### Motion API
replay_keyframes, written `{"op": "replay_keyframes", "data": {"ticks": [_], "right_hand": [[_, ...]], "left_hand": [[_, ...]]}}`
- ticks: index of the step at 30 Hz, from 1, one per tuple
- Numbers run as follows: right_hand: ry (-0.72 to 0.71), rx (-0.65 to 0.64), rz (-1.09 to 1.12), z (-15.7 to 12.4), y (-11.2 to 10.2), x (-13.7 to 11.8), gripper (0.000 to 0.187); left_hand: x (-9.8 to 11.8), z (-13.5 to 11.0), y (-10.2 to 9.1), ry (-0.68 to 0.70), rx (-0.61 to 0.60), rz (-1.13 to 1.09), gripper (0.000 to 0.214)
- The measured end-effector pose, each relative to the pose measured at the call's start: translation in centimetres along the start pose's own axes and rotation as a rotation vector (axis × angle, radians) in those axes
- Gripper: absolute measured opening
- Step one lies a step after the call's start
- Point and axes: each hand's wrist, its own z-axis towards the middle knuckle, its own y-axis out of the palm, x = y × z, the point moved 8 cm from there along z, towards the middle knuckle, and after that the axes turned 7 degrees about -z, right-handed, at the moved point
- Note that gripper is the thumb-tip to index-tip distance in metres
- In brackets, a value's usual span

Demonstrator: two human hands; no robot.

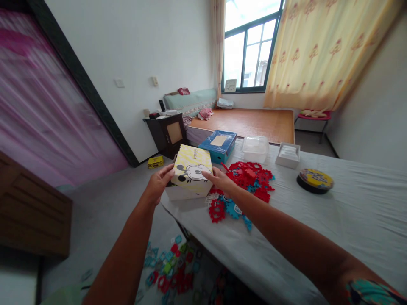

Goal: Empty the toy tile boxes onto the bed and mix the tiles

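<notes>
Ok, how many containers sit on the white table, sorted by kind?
Cardboard boxes: 3 (yellow box held by left hand and right hand, blue box, white box)
Clear plastic tub: 1
Round tin: 1
Total: 5

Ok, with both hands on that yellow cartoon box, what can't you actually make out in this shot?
- Inside of the yellow box: head view, its lid covers it.
- Palms of the left hand and right hand: turned against the box sides.
- Some red and blue pieces on the table: the right wrist and forearm cover them.
- Pieces on the floor: blurred, partly behind the table edge.
- Round tin: lid print too small to read.
</notes>
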Motion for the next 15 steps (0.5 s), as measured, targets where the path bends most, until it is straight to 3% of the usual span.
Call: {"op": "replay_keyframes", "data": {"ticks": [5,7,9,11,14,15], "right_hand": [[-0.268,0.296,-0.682,-1.8,-1.0,-4.0,0.112],[-0.312,0.318,-0.842,-2.3,-0.7,-4.5,0.11],[-0.335,0.323,-0.909,-2.6,-0.6,-4.5,0.097],[-0.353,0.328,-0.925,-2.8,-0.8,-4.4,0.085],[-0.381,0.356,-0.913,-2.9,-1.4,-4.2,0.074],[-0.395,0.366,-0.907,-3.0,-1.5,-4.2,0.071]], "left_hand": [[2.4,-1.3,5.7,0.016,-0.215,-0.096,0.077],[3.2,-1.7,7.6,0.066,-0.31,-0.064,0.072],[3.7,-1.6,8.2,0.121,-0.374,0.064,0.066],[3.7,-0.5,6.5,0.194,-0.308,0.288,0.058],[3.4,2.2,0.2,0.267,0.057,0.741,0.048],[2.7,3.1,-1.6,0.233,0.109,0.901,0.046]]}}
